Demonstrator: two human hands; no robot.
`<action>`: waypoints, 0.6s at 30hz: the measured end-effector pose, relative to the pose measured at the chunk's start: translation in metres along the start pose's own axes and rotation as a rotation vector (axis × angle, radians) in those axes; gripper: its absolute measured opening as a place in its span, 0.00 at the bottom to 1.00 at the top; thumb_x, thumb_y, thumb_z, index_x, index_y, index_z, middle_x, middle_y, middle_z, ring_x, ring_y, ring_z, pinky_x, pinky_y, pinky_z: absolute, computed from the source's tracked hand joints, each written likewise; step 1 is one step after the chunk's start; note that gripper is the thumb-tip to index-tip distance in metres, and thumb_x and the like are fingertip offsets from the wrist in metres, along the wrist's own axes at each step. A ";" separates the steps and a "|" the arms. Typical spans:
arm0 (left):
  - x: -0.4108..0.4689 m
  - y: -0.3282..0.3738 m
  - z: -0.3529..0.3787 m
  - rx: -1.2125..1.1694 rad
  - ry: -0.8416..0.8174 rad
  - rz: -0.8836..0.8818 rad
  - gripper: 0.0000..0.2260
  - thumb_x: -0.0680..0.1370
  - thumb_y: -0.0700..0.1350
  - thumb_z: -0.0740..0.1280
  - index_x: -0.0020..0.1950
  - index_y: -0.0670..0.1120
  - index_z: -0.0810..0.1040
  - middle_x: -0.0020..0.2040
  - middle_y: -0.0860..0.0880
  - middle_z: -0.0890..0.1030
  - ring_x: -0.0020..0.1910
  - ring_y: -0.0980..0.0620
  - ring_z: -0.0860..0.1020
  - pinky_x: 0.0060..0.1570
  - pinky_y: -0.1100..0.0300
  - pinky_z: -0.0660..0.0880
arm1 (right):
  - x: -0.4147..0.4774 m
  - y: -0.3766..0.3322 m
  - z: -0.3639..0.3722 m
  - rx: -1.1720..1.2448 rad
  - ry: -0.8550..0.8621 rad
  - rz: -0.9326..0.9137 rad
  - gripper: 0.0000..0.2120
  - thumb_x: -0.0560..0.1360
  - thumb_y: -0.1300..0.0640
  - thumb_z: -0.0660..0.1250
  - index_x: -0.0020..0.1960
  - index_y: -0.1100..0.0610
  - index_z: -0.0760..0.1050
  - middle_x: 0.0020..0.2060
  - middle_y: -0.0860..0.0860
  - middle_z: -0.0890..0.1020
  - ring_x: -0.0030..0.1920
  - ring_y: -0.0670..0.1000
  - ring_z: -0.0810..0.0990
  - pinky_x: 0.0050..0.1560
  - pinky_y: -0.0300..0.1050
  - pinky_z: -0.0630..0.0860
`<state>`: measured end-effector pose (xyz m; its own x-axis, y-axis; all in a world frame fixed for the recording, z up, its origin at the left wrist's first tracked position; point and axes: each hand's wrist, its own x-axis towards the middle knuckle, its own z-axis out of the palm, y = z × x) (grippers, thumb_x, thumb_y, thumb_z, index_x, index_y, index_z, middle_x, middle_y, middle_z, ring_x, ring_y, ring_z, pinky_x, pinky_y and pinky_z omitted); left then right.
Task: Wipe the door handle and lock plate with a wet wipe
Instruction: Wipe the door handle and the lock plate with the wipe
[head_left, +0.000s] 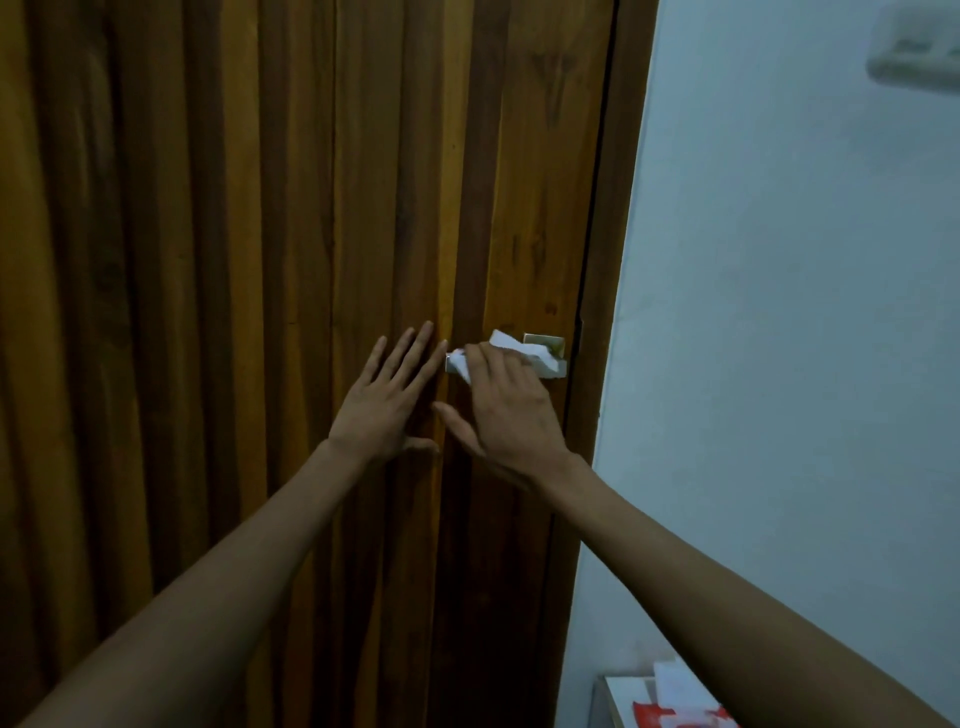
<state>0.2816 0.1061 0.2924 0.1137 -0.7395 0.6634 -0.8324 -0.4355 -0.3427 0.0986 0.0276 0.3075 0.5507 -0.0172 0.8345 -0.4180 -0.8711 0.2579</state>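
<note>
right hand pressed white wet wipe over door handle, fingers curled on it | lock plate at 1 o'clock of that hand, partly covered | left hand flat on wooden door, fingers spread, at 9 o'clock of handle

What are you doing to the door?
A person is cleaning the door's handle. The right hand presses a white wet wipe over the metal door handle, with the shiny lock plate showing just behind it. The left hand lies flat with its fingers spread on the wooden door, beside the handle. The door looks closed against its frame.
</note>
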 end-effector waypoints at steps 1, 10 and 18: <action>0.000 0.000 0.000 -0.001 0.002 0.001 0.57 0.66 0.74 0.66 0.80 0.51 0.36 0.80 0.45 0.34 0.80 0.44 0.39 0.76 0.48 0.33 | 0.004 -0.006 0.000 0.003 -0.012 -0.027 0.32 0.79 0.37 0.57 0.71 0.61 0.66 0.64 0.59 0.76 0.64 0.56 0.75 0.66 0.50 0.70; 0.000 -0.001 0.000 0.004 0.003 0.000 0.60 0.64 0.76 0.64 0.80 0.50 0.33 0.80 0.47 0.32 0.79 0.46 0.37 0.75 0.50 0.29 | -0.010 0.042 -0.007 -0.008 -0.028 -0.081 0.27 0.79 0.39 0.58 0.65 0.60 0.71 0.58 0.57 0.79 0.58 0.56 0.79 0.63 0.53 0.73; 0.000 -0.001 0.001 -0.001 -0.005 0.007 0.60 0.65 0.76 0.64 0.78 0.51 0.30 0.79 0.46 0.31 0.79 0.45 0.36 0.76 0.47 0.34 | -0.023 0.056 -0.007 0.046 0.048 0.093 0.29 0.78 0.39 0.60 0.69 0.60 0.68 0.64 0.57 0.76 0.66 0.55 0.73 0.72 0.51 0.66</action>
<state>0.2829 0.1060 0.2919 0.1109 -0.7452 0.6576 -0.8337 -0.4299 -0.3466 0.0572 -0.0178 0.3061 0.4749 -0.0764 0.8767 -0.4317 -0.8883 0.1565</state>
